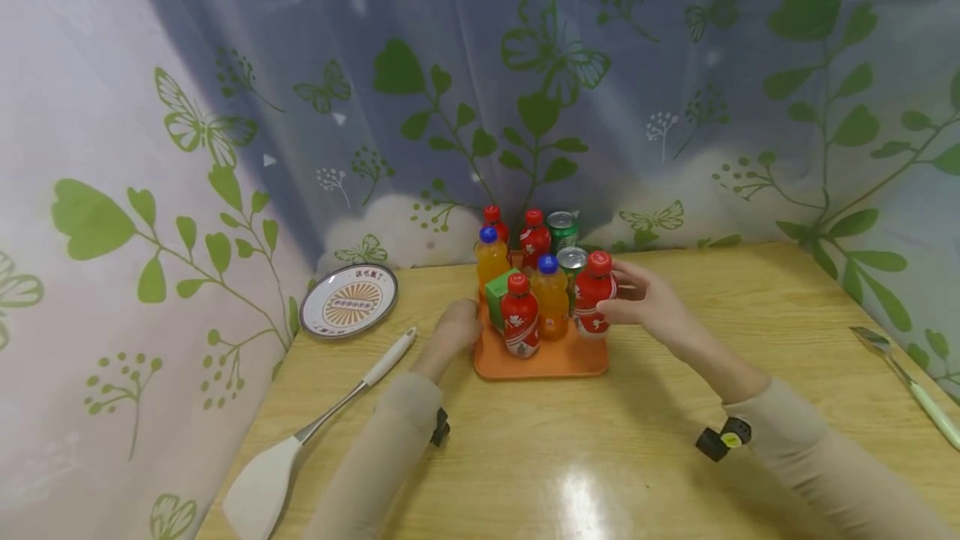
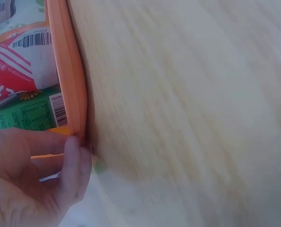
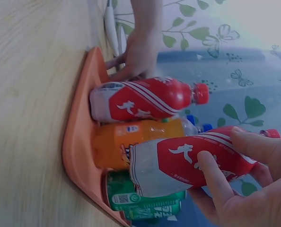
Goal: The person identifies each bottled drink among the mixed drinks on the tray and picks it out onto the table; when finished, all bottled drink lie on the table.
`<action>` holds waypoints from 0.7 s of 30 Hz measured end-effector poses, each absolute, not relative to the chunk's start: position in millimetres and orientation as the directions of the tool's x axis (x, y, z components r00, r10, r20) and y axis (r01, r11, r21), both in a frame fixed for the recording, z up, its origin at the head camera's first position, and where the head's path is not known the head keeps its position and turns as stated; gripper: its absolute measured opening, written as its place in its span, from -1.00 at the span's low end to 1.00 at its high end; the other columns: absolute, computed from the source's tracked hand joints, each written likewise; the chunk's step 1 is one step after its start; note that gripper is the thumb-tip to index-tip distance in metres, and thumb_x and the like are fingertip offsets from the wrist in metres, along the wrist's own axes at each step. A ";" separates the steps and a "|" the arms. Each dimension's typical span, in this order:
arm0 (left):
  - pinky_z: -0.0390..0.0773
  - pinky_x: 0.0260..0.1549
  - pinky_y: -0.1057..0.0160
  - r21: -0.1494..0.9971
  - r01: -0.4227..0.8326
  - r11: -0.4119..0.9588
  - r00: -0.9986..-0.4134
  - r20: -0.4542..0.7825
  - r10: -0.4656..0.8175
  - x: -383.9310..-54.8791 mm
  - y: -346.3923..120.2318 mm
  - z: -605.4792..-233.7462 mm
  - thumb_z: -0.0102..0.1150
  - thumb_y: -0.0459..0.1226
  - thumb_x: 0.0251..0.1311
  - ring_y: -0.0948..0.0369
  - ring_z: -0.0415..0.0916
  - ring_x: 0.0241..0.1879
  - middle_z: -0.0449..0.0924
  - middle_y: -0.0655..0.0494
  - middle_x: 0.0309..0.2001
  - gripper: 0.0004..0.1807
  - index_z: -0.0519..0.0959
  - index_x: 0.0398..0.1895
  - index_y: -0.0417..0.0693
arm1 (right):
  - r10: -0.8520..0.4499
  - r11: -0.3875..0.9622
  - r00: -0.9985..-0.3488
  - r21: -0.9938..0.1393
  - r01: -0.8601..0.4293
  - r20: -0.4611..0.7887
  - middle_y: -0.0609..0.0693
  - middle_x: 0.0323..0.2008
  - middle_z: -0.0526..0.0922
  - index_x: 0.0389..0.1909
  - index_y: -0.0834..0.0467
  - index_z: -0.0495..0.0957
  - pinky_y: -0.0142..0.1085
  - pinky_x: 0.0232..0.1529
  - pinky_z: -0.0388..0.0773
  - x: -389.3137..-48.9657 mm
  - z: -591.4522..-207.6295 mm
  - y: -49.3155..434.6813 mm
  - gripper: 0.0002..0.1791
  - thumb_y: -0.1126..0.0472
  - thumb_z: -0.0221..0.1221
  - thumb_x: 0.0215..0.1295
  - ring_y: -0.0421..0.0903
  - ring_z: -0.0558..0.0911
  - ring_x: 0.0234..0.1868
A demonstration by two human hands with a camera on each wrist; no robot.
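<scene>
In the head view, an orange tray (image 1: 540, 363) on the table carries a crowd of drinks. My left hand (image 1: 456, 327) pinches the tray's left rim, and the left wrist view shows thumb and fingers meeting at that rim (image 2: 73, 90). My right hand (image 1: 656, 307) grips a red-labelled bottle (image 1: 595, 294) at the tray's right side; in the right wrist view, the bottle's base (image 3: 143, 168) is raised off the tray floor. Beside it stand an orange-drink bottle (image 1: 552, 307), another red-labelled bottle (image 1: 520, 323) at the front, and a green carton (image 1: 497, 290).
Behind these are green cans (image 1: 562, 232), more red bottles (image 1: 535, 238) and a second orange-drink bottle (image 1: 491, 265). A patterned plate (image 1: 348, 301) and a white spatula (image 1: 262, 482) lie to the left. A green-handled utensil (image 1: 930, 411) lies far right. A printed curtain (image 1: 465, 65) hangs behind.
</scene>
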State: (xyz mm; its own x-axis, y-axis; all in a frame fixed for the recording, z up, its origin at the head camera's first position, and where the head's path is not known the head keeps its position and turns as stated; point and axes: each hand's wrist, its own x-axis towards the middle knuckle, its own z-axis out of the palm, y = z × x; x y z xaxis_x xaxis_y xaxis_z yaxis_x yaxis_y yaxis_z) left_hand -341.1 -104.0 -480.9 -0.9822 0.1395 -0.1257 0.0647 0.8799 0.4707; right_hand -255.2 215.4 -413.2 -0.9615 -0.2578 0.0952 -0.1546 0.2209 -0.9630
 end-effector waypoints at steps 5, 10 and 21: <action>0.72 -0.47 0.33 0.549 0.054 0.834 -0.989 -0.087 0.121 -342.0 -107.1 -482.2 0.04 -0.52 0.08 -0.04 0.71 -0.15 0.73 -0.26 0.06 -0.45 0.63 0.21 -0.33 | -0.256 0.202 -0.965 -0.974 -0.101 0.046 0.40 0.53 0.29 0.69 0.16 0.07 -0.21 0.08 0.84 -263.2 -404.1 229.1 -0.09 0.30 0.32 0.42 0.42 0.43 0.45; 0.84 -0.23 0.21 0.619 0.039 0.785 -0.989 -0.088 0.118 -345.8 -111.1 -486.2 0.02 -0.52 0.11 -0.11 0.66 0.14 0.65 -0.27 0.25 -0.36 0.53 0.36 -0.33 | -0.247 0.243 -0.969 -0.968 -0.063 0.001 0.39 0.55 0.25 0.70 0.14 0.00 -0.26 0.08 0.84 -275.1 -397.9 239.3 -0.04 0.30 0.32 0.42 0.25 0.50 0.39; 0.73 -0.65 0.36 0.765 -0.105 0.635 -0.968 -0.226 0.112 -350.4 -114.0 -490.1 0.14 -0.61 0.09 0.27 0.48 -0.66 0.65 -0.36 0.19 -0.20 0.39 0.52 -0.25 | -0.145 0.199 -0.989 -0.980 -0.032 0.003 0.39 0.53 0.27 0.72 0.07 -0.02 -0.35 0.04 0.83 -309.0 -389.8 252.2 -0.05 0.34 0.28 0.45 -0.35 0.74 -0.15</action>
State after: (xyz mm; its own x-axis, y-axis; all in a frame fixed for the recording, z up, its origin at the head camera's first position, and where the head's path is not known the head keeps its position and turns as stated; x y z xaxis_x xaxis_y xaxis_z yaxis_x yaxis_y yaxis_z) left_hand -350.4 -114.0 -490.1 -0.9677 0.1122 -0.2257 -0.1049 0.6350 0.7654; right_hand -309.0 252.2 -389.8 -0.9895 -0.1446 0.0026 -0.0317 0.1988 -0.9795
